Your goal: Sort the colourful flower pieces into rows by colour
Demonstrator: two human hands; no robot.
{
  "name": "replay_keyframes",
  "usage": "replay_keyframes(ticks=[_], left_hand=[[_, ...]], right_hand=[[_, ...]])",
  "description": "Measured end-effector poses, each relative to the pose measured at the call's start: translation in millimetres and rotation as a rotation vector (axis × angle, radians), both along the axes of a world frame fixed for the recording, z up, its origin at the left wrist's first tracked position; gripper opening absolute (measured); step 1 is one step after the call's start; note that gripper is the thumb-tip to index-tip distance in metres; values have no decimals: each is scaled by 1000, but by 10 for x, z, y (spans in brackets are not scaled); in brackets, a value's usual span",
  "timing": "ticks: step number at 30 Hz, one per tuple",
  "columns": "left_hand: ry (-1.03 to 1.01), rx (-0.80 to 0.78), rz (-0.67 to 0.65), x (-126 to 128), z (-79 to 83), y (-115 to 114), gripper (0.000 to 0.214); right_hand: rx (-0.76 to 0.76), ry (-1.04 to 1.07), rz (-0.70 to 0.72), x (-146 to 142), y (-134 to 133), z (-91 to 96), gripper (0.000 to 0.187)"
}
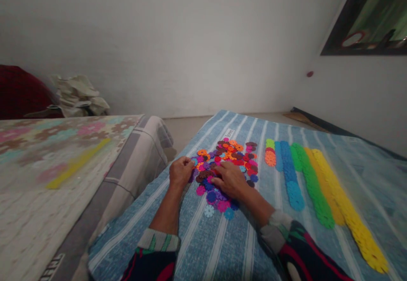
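A loose pile of notched, flower-shaped plastic discs (222, 206) in purple, pink, red, orange, brown and blue lies on a blue striped cloth (197, 234). At the pile's left edge is my left hand (181, 171), its fingers pinched together beside purple discs; what lies between the fingertips is hidden. My right hand (231, 180) reaches over the middle of the pile, thumb and fingers apart, fingertips touching the discs. To the right lie overlapping rows of sorted discs: a yellow row (346, 209), a green row (313, 187), a blue row (289, 166) and a short orange-red row (270, 158).
Left of the cloth-covered surface, across a gap, stands another one with a floral cover (79, 136) and a yellow strip (79, 164) on it. A crumpled pale cloth bundle (79, 94) sits behind it. A white wall (190, 47) rises at the back.
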State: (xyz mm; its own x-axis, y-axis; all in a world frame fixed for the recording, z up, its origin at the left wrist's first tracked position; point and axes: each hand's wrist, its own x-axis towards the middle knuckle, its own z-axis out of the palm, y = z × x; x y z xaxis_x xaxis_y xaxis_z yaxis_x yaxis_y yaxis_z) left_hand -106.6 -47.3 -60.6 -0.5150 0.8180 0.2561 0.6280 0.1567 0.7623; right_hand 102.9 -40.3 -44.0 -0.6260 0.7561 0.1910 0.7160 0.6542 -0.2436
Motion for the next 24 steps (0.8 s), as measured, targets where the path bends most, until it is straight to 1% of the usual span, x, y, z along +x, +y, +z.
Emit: replay_keyframes(ticks=[1, 2, 5, 8, 12, 15, 17, 19, 22, 24], left_hand=[[0, 0, 0, -4, -3, 2, 19], [0, -1, 0, -9, -7, 7, 20], [-2, -6, -2, -22, -20, 24, 20], [-7, -22, -18, -21, -29, 38, 21], [-3, -46, -33, -8, -31, 43, 22], [28, -60, -32, -8, -28, 46, 22], [41, -68, -35, -13, -28, 50, 23], [44, -73, -39, -19, -29, 55, 24], [50, -80, -36, -23, -31, 60, 23], [48, -83, -33, -23, -31, 59, 23]], right_hand=[[-16, 4, 29, -60, -44, -14, 35], [-24, 8, 34, -108, -87, -30, 37], [-27, 8, 25, -177, -202, -79, 35], [-11, 22, 39, -176, -310, -119, 34], [26, 58, 78, -170, -481, -155, 38], [30, 96, 141, -172, -536, -146, 33], [30, 125, 154, -153, -455, -106, 29], [51, 142, 90, -101, -260, -44, 29], [91, 67, -134, 29, 134, 35, 37], [85, -2, -278, 113, 335, 37, 42]])
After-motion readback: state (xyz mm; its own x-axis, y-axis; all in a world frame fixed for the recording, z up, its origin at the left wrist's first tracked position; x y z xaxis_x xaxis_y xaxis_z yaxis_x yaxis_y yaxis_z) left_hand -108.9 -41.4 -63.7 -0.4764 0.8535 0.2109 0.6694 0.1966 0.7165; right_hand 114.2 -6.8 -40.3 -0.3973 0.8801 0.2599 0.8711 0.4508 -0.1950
